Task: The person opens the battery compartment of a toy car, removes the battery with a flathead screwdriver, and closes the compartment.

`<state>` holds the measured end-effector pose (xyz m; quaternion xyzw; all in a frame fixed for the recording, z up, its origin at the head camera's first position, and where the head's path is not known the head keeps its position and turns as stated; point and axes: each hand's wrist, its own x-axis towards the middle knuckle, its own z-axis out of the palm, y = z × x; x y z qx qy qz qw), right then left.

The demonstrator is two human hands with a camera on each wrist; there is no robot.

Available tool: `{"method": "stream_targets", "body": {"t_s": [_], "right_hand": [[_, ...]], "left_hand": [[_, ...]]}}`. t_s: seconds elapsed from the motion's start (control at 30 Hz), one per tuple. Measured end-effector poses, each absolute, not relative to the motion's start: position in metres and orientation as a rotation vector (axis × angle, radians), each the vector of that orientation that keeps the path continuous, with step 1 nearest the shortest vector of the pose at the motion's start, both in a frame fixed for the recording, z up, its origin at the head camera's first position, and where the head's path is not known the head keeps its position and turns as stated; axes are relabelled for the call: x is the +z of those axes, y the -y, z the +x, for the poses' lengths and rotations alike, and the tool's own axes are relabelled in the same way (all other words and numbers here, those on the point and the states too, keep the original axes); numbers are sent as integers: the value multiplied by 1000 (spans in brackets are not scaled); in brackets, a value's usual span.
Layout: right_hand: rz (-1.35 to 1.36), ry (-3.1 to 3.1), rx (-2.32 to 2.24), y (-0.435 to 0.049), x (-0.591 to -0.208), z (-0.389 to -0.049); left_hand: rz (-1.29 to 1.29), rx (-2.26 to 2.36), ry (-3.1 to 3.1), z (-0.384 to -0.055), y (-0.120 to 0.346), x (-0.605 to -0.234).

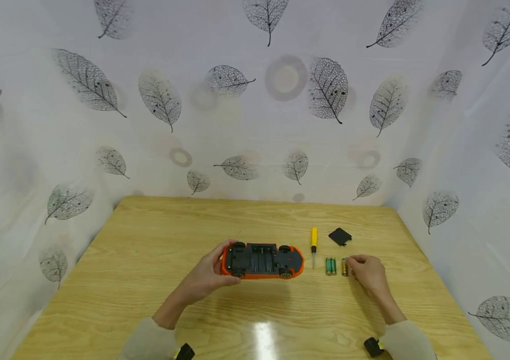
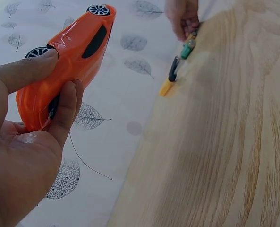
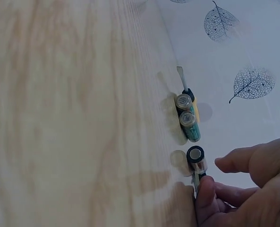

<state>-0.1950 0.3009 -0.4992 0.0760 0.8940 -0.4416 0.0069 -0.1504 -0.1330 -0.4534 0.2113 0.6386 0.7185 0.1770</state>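
Note:
My left hand (image 1: 207, 272) holds an orange toy car (image 2: 76, 56) by its rear end, thumb on one side and fingers on the other. The car's black underside (image 1: 284, 261) faces me in the head view, its battery compartment (image 1: 262, 259) uncovered with no batteries inside. At the right, my right hand (image 1: 369, 272) is beside a single dark-and-gold battery (image 1: 344, 267) lying on the table. In the right wrist view its fingertips (image 3: 207, 187) are right at that battery, while the thumb stands apart from it. Two green batteries (image 1: 330, 266) lie side by side just left.
A yellow-handled screwdriver (image 1: 314, 240) lies between the car and the green batteries. Behind the batteries is a small black cover (image 1: 340, 236). The wooden table (image 1: 155, 220) ends at a pale leaf-printed curtain (image 1: 255, 125). A thin wire (image 2: 85, 163) trails from the car.

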Motion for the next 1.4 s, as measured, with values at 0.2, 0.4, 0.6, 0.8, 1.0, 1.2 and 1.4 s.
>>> {"method": "stream_targets", "body": {"t_s": [0.2,0.4,0.6,0.8,1.0,1.2,1.4], "right_hand": [[271,-2765,-1434,-303,-500,-195],[285,-2753,-1455,-305,-502,-197],[294,-2698,-1532,-304,-496,-195],[272,-2706,-1543,-310,-491,-199],[206,-2838,-1402,-317,-490,-210],[151,-2854,-1333,-320,-489,-222],[60,-2884,-1290,-322,-492,-233]], "left_hand": [[611,2028,-1816,-150,133,-454],[624,2021,-1820,-151,132,-454],[622,2020,-1823,-150,132,-455],[633,2027,-1824,-150,133,-456],[624,2020,-1834,-150,134,-455],[618,2025,-1823,-149,135,-455],[616,2025,-1806,-150,135,-455]]}}
